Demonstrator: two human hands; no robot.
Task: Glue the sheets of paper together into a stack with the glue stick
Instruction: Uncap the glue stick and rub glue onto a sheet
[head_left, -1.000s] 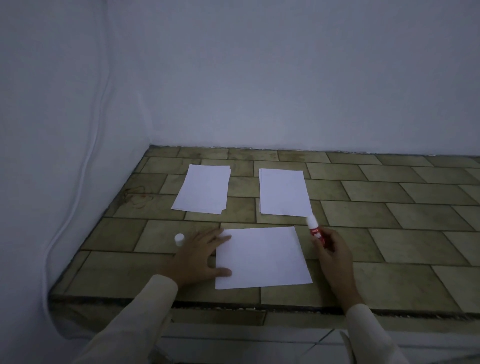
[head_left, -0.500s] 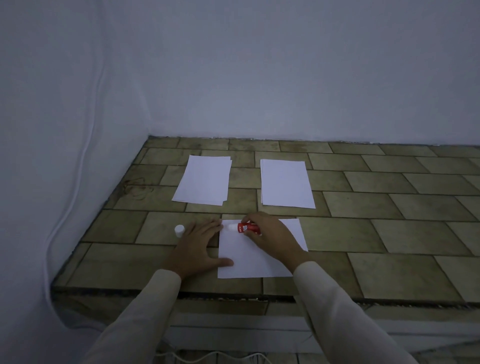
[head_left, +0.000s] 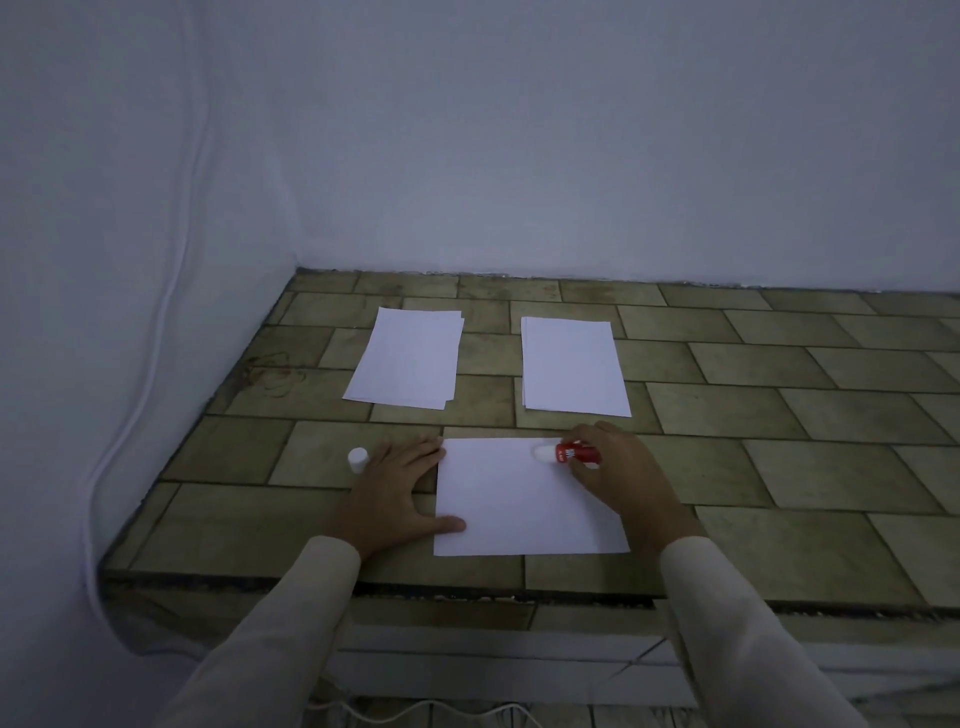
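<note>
A single white sheet (head_left: 514, 512) lies near the front edge of the tiled counter. My left hand (head_left: 392, 493) lies flat at its left edge, thumb and fingertips pressing on the paper. My right hand (head_left: 621, 475) grips a red glue stick (head_left: 574, 453), laid almost flat, its white tip touching the sheet's far edge right of the middle. The stick's white cap (head_left: 358, 460) stands just left of my left hand. Farther back lie two piles of white paper, one on the left (head_left: 408, 359) and one on the right (head_left: 571, 366).
The tiled counter (head_left: 779, 457) meets white walls at the back and left. Its front edge (head_left: 467, 590) runs just below my wrists. A white cable (head_left: 156, 338) hangs down the left wall. A dark squiggle marks the tiles at the far left (head_left: 270, 371).
My right hand has slid the glue stick to the right along the sheet's far edge, from near the left corner to right of the middle. The left hand keeps its place.
</note>
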